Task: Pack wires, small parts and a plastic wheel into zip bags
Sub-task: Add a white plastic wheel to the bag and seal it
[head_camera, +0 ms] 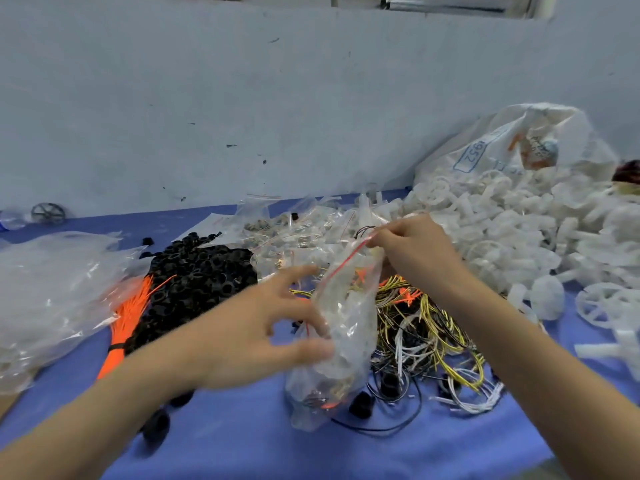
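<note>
Zip bag [341, 327] | right fingers [375, 241] pinch top, left fingers [301, 320] spread | blue tablecloth [242, 445] | pale wall [242, 98]

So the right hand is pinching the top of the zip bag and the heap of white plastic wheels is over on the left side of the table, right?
Not quite. In the head view the right hand does pinch the zip bag top, but the white plastic wheels are heaped on the right side.

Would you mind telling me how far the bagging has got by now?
Done: the zip bag already holds small parts and some wire. In hand: the right hand pinches its red-striped top and the left hand steadies its side; the bag looks unsealed. Left: the loose wires, black parts and white wheels remain heaped on the table.
</note>
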`<state>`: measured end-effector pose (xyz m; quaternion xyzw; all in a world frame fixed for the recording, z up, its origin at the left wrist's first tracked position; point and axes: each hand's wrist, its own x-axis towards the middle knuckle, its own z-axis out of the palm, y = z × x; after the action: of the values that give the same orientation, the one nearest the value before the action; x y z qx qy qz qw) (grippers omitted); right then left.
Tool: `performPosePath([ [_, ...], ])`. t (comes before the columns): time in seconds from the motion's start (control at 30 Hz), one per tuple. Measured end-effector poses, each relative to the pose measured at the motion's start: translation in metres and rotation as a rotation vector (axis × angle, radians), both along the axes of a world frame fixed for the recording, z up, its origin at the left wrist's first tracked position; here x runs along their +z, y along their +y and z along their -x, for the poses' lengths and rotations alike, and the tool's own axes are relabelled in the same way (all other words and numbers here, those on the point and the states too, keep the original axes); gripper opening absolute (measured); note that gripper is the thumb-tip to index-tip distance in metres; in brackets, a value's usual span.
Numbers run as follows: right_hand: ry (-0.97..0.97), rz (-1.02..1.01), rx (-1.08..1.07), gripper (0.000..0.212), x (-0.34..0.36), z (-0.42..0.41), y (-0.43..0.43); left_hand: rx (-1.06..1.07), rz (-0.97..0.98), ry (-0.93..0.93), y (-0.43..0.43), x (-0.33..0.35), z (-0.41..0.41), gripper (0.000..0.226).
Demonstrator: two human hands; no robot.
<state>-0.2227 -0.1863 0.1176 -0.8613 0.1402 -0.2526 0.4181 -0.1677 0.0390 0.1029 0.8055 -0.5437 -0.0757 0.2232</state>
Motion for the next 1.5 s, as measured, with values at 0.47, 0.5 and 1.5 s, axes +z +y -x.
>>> performPosePath([
  [0.47, -0.326, -0.196, 0.407, 0.03, 0.021, 0.032, -0.022, 0.237, 0.623, -0.304, 0.017, 0.047, -0.016, 0.011],
  [0.5, -0.324, -0.184, 0.434, 0.031, 0.02, 0.033, -0.022, 0.22, 0.625, -0.304, 0.019, 0.047, -0.018, 0.01],
  [1.5, -0.019, 0.522, 0.507, 0.002, 0.016, 0.03, 0.05, -0.009, 0.466, -0.249, 0.005, 0.007, 0.002, 0.066],
])
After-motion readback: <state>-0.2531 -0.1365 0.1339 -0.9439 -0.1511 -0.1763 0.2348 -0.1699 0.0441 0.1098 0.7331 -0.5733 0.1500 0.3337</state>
